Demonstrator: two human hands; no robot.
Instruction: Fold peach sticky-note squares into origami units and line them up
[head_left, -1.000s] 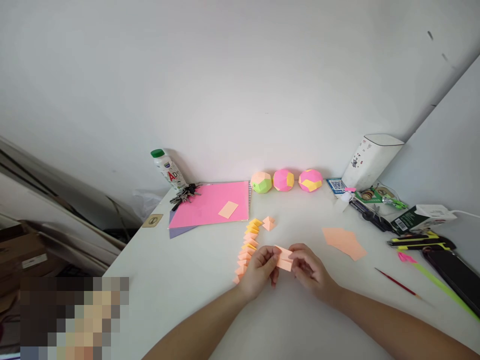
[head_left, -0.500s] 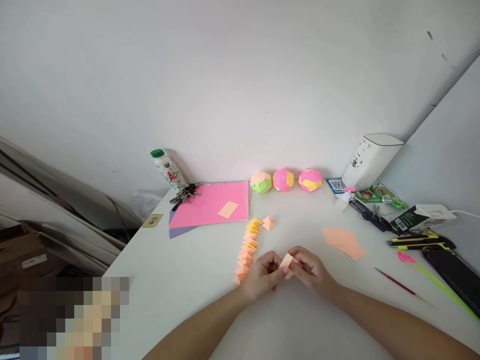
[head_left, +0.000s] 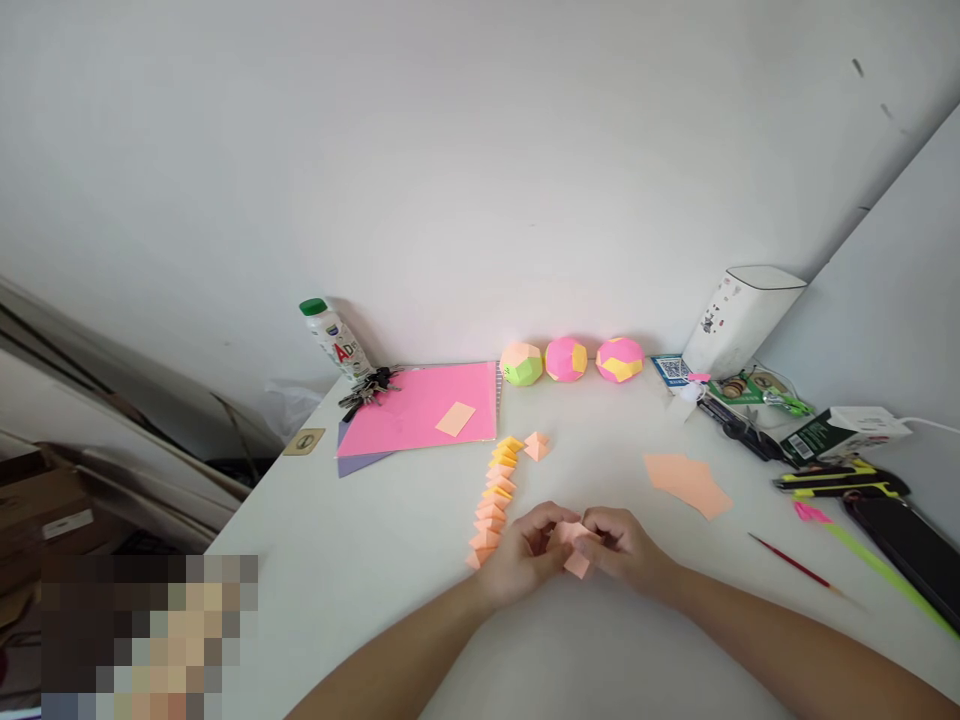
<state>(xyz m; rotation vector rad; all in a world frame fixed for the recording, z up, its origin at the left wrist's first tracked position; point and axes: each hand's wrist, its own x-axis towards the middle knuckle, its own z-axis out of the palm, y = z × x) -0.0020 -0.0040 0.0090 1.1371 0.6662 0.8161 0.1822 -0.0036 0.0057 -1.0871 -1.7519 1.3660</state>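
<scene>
Left hand (head_left: 525,555) and right hand (head_left: 622,548) both pinch one folded orange paper piece (head_left: 576,548); row of folded units (head_left: 493,497) just left of the grip.

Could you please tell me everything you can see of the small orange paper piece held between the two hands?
The orange paper piece is a small, pale peach-orange slip, thin like note paper and folded. Most of it is hidden by fingers; a creased upper part shows between the thumbs and a pointed corner sticks out below. The left hand and right hand pinch it from either side, close together, just above the white table. I cannot tell whether it touches the table. It has the same colour as the row of folded pieces to its left.
</scene>
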